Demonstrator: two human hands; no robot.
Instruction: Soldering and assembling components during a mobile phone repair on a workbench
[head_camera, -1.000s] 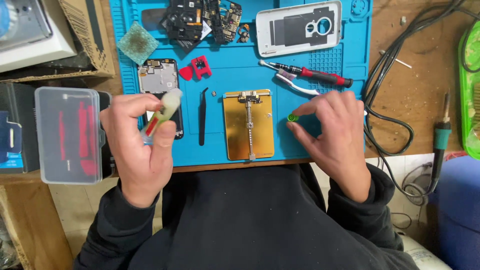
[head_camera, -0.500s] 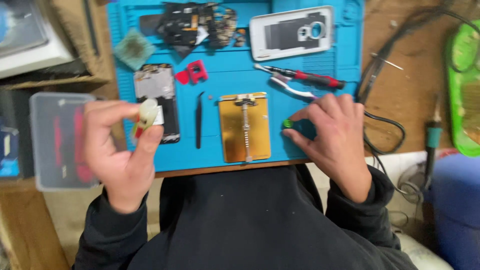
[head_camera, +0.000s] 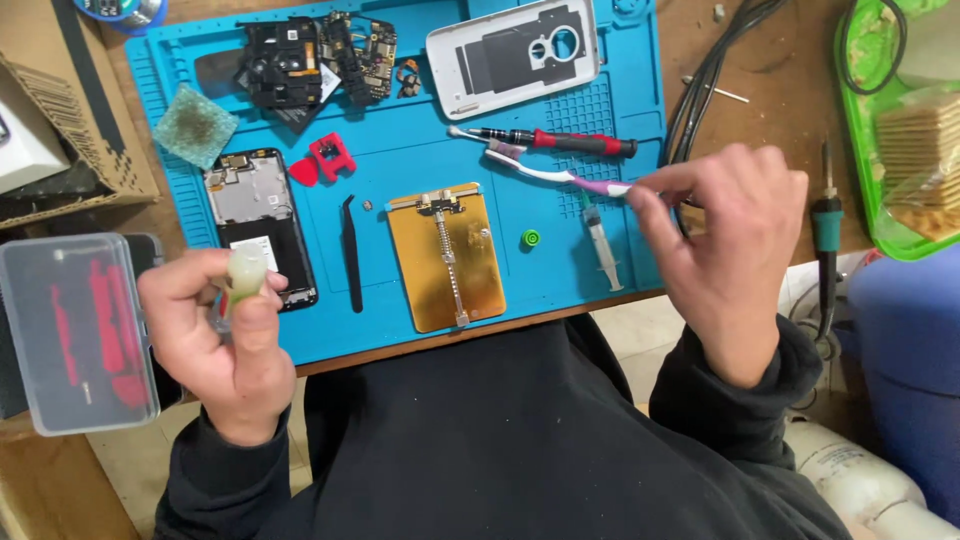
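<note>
Right hand (head_camera: 722, 250) now at toothbrush (head_camera: 555, 174)

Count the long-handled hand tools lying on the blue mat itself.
4: red-and-black screwdriver at upper right, toothbrush just below it with the right hand at its handle end, syringe below that, black tweezers left of the gold holder plate. None seems hidden.

Wooden bench (head_camera: 770, 110) carried a blue work mat (head_camera: 560, 130). On the mat, relative to the gold clamp plate (head_camera: 448, 258): black tweezers (head_camera: 351, 254) just left, green cap (head_camera: 530, 238) just right, syringe (head_camera: 601, 243) farther right, white phone back cover (head_camera: 515, 42) above. A soldering iron (head_camera: 826, 225) lay on the bench far right.
</note>
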